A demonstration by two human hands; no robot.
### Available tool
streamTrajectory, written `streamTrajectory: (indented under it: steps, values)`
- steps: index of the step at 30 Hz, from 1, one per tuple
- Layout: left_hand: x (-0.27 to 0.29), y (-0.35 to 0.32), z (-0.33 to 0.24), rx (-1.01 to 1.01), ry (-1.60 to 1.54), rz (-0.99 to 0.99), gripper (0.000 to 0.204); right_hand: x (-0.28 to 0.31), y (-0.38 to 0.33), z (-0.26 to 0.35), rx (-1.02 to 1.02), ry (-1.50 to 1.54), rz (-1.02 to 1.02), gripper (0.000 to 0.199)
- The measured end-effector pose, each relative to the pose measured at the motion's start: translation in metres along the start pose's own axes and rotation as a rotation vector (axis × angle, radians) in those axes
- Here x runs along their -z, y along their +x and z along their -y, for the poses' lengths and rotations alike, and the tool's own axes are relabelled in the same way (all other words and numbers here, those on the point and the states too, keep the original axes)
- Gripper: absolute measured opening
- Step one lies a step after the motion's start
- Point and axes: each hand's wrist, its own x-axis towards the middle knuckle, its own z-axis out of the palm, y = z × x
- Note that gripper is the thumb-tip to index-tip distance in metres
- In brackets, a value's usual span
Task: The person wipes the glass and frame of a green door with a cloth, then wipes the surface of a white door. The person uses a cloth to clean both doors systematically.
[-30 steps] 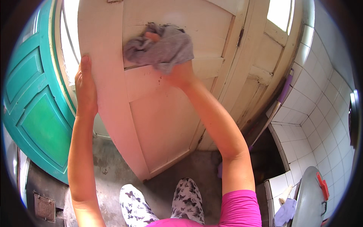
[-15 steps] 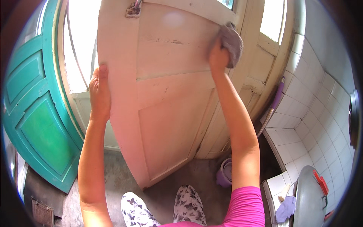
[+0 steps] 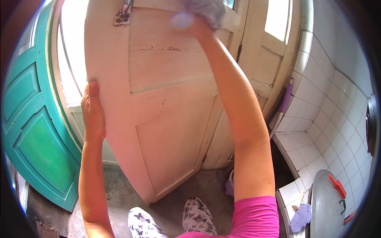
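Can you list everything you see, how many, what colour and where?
cream door: one, cream, centre
metal fitting: one, brownish, high on that door
green door: one, teal-green, left
grey cloth: one, grey, top centre, blurred
pole: one, purple-handled, right
tiles: many, white, right wall
purple container: one, purple, floor, partly hidden
small cloth: one, lilac, lower right
disc: one, grey, lower right
floor: one, grey, below
trouser legs: two, white with dark butterflies, bottom
sleeve: one, pink, bottom right
left grip: one, bare, cream door's edge
right grip: one, bare, at grey cloth
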Motion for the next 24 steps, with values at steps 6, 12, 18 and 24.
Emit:
streamTrajectory:
  steps: [6,12,18,24]
  values:
    - [-0.003,-0.002,-0.001,-0.003,-0.003,-0.023,0.081,0.06,-0.014,-0.111,-0.395,-0.338,-0.047,0.039]
    - [0.0,0.002,0.004,0.03,-0.015,-0.041,0.076,0.077,-0.001,-0.144,-0.755,-0.378,0.059,0.037]
    - [0.002,0.005,0.004,0.086,-0.016,-0.047,0.082,0.074,-0.021,-0.139,-0.667,-0.587,0.226,0.036]
    - [0.005,0.007,0.006,0.083,-0.027,-0.085,0.088,0.073,-0.088,-0.107,-0.411,-0.704,0.314,0.036]
